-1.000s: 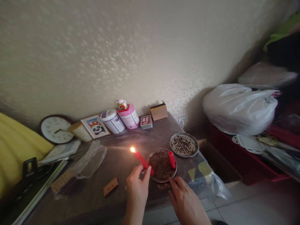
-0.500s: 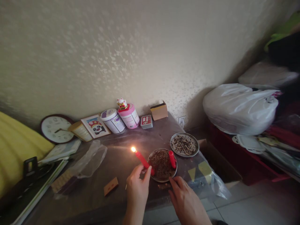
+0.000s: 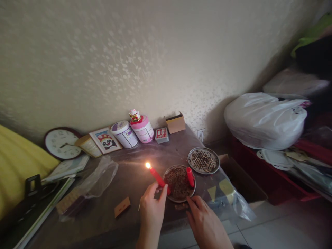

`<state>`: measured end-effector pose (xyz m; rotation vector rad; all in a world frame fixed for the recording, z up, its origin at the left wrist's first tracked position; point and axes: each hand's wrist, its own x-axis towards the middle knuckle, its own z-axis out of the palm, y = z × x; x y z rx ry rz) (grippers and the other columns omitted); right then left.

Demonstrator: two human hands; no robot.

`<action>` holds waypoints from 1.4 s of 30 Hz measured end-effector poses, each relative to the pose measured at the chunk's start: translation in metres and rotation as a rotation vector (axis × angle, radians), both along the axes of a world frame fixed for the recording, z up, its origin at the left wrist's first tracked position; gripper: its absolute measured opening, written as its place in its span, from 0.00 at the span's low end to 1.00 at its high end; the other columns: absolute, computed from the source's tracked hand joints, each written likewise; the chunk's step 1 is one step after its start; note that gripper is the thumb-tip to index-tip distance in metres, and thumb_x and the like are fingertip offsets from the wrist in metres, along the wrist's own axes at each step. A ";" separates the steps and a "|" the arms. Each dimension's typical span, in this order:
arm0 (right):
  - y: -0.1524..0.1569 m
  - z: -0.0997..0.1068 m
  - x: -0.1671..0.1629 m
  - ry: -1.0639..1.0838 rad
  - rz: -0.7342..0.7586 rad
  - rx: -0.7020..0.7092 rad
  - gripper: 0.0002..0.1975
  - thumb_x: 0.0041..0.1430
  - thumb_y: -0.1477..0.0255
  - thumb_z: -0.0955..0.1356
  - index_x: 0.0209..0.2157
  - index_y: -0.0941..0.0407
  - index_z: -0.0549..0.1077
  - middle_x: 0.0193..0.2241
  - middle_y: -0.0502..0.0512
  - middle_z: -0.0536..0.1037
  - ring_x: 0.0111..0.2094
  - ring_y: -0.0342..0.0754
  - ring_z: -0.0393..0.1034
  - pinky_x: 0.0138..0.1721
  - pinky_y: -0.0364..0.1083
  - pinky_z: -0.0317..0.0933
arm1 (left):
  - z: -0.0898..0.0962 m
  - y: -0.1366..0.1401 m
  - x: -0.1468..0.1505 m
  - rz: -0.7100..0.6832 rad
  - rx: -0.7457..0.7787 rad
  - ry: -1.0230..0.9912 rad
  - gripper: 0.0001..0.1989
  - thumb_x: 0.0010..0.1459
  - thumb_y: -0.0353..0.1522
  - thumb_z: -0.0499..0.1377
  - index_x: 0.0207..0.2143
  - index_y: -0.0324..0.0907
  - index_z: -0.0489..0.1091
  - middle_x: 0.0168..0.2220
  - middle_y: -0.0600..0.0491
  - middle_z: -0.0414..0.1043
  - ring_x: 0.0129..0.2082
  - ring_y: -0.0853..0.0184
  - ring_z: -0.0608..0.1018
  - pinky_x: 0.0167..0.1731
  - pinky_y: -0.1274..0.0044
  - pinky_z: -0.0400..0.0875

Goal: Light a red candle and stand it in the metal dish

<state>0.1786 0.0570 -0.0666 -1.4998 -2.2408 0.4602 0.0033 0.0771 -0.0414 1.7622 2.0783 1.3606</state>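
My left hand pinches the lower end of a lit red candle, which leans to the left over the rim of a round metal plate. A thin pale stick, perhaps a matchstick, pokes out beside that hand. Dark brown residue coats the plate's inside. On its right side stands a shorter, unlit red candle. My right hand is at the plate's near rim, its fingertips touching the edge; whether they grip it is hard to see.
Behind is a second plate with used matchsticks. Along the wall stand a clock, a framed picture, two tins, a card box and a carton. A plastic bag and small cardboard piece lie left.
Both hands and the candles keep practically the same positions. The whole view has shifted very slightly.
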 end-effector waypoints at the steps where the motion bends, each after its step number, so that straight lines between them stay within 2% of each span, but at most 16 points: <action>1: 0.000 0.000 0.000 -0.005 0.001 -0.002 0.19 0.58 0.82 0.63 0.51 0.61 0.73 0.41 0.63 0.77 0.39 0.55 0.76 0.42 0.53 0.72 | 0.000 0.000 0.000 0.003 0.004 0.001 0.09 0.55 0.39 0.59 0.28 0.45 0.74 0.25 0.53 0.78 0.26 0.61 0.79 0.30 0.73 0.71; 6: 0.001 0.002 0.000 -0.035 0.006 -0.013 0.20 0.59 0.82 0.63 0.53 0.62 0.71 0.43 0.64 0.76 0.41 0.54 0.75 0.44 0.51 0.71 | -0.001 0.001 0.000 0.014 0.007 0.010 0.10 0.55 0.40 0.59 0.29 0.44 0.74 0.25 0.52 0.78 0.27 0.60 0.79 0.30 0.72 0.71; 24: 0.001 0.001 0.000 -0.022 0.024 -0.044 0.20 0.60 0.82 0.62 0.54 0.64 0.69 0.43 0.66 0.75 0.42 0.56 0.74 0.46 0.55 0.71 | -0.003 0.000 0.000 0.020 -0.014 0.024 0.13 0.55 0.42 0.60 0.35 0.43 0.75 0.29 0.50 0.78 0.30 0.58 0.79 0.32 0.70 0.71; 34: 0.001 0.001 0.000 -0.033 0.029 -0.007 0.21 0.59 0.82 0.63 0.55 0.64 0.69 0.42 0.65 0.77 0.41 0.55 0.75 0.43 0.53 0.72 | -0.004 0.000 0.000 0.036 -0.013 0.051 0.14 0.55 0.44 0.60 0.37 0.43 0.74 0.31 0.48 0.79 0.33 0.56 0.80 0.35 0.67 0.72; 42: 0.002 -0.005 0.001 -0.050 0.035 0.033 0.20 0.59 0.81 0.63 0.53 0.64 0.70 0.42 0.66 0.77 0.41 0.56 0.75 0.43 0.54 0.73 | -0.003 0.001 0.000 0.020 0.023 0.064 0.14 0.56 0.42 0.60 0.36 0.42 0.74 0.29 0.49 0.78 0.30 0.58 0.80 0.32 0.70 0.72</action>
